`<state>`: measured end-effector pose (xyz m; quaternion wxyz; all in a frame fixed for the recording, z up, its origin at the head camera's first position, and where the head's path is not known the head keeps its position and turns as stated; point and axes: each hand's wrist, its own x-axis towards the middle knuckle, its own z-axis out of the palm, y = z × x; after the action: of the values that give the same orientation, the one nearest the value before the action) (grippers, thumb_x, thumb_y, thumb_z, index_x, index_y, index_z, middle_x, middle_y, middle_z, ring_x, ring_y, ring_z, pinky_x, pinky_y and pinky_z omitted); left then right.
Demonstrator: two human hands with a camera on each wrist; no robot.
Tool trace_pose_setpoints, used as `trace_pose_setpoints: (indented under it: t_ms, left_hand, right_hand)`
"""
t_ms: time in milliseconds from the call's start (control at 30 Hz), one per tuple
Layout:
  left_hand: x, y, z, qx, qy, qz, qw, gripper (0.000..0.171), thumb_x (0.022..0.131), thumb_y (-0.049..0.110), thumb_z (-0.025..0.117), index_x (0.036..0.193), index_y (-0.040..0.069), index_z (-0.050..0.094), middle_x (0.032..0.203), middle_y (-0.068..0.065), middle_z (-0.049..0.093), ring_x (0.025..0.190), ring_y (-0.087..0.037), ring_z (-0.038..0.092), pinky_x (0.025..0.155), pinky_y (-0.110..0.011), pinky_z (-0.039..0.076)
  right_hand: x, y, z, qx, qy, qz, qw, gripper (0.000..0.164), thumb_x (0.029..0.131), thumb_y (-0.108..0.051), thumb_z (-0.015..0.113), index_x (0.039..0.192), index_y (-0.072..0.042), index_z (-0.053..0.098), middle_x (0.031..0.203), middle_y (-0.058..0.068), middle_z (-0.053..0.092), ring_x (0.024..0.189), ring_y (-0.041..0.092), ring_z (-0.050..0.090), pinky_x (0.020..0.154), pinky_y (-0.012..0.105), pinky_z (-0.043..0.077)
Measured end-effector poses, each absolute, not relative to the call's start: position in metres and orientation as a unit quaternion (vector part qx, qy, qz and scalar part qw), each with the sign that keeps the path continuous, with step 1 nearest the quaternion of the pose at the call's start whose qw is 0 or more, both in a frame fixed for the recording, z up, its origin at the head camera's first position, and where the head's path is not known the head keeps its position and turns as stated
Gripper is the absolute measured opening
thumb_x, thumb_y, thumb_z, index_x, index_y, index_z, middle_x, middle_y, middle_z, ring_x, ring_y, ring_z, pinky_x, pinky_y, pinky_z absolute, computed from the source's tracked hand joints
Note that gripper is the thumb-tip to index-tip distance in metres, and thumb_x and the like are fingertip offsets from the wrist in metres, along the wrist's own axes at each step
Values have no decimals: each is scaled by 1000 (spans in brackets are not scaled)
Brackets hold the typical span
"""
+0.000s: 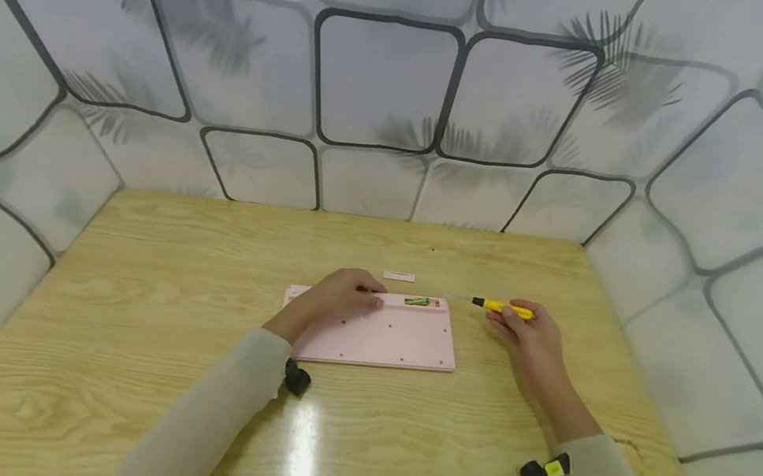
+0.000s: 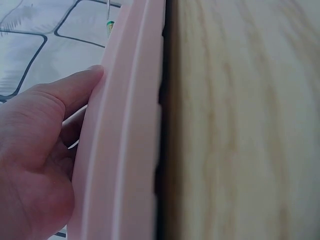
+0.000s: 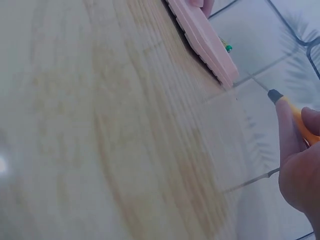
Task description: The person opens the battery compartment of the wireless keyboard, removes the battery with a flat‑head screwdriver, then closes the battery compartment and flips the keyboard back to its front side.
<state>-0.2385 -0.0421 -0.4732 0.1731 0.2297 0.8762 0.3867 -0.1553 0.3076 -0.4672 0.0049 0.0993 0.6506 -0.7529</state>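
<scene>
- Pink keyboard (image 1: 411,346), mid-table (image 1: 154,282).
- Right hand (image 1: 534,342), extended from the table's near right corner, fingers curled round a screwdriver (image 1: 494,305).
- Left hand (image 1: 340,298), thumb and fingers gripping the keyboard's far edge.
- Pink strip (image 1: 399,277) toward the table's far edge.

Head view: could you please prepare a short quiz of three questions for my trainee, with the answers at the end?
1. Which hand holds the yellow screwdriver?
2. True or false: the small pink strip lies apart from the pink keyboard.
3. Fill in the gap: a green ____ shows near the keyboard's far edge.

Key: 1. The right hand. 2. True. 3. Battery.
</scene>
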Motion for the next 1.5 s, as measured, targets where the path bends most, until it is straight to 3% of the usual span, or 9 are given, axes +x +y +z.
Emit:
trace_pose_setpoints:
  t_ms: [233,633,867,933,1100,1267,1500]
  left_hand:
    - [-240,-43,-474,227,874,394,174,30,98,34,67,126,22,71,127,1,67,120,-19,60,101,-43,49]
    - [-241,-44,-475,226,866,409,178,30,97,34,68,125,23,71,124,2,68,116,-18,61,100,-42,49]
    - [-242,-44,-477,225,869,404,177,30,98,34,68,125,24,71,124,3,68,115,-17,61,99,-42,49]
    - [-242,-45,-477,225,869,403,177,30,98,34,68,125,23,71,124,2,68,115,-18,61,99,-42,49]
    - [-242,-44,-478,226,869,402,177,29,98,33,68,125,23,72,124,2,68,115,-18,61,99,-42,49]
    - [-242,-43,-478,226,871,398,178,30,98,34,68,125,24,72,124,2,68,116,-18,61,99,-42,49]
    - [-240,-42,-477,228,871,397,176,30,98,33,67,126,22,72,125,1,68,117,-19,61,99,-42,49]
  right_hand:
    - [-143,314,-468,97,671,-735,-27,32,99,-8,63,121,6,43,98,0,69,90,10,75,90,28,54]
    - [-130,324,-484,128,662,-735,-75,28,96,-2,67,114,3,46,90,4,71,84,12,76,85,27,57]
    - [-123,329,-488,151,796,-583,-62,45,98,-22,68,130,6,54,86,-4,73,77,2,72,76,18,57]
    - [-121,330,-487,152,828,-537,-55,46,99,-29,67,130,4,58,86,-1,73,75,2,69,71,18,57]
    - [-115,326,-483,171,889,-420,-58,45,98,-41,65,122,-3,66,100,13,73,85,16,65,73,22,49]
    - [-111,326,-482,200,916,-346,-40,51,94,-50,65,118,-6,65,115,18,68,101,32,62,74,35,43]
    - [-109,324,-485,212,924,-318,-20,54,93,-54,63,120,-7,62,116,15,67,97,30,63,68,34,42]
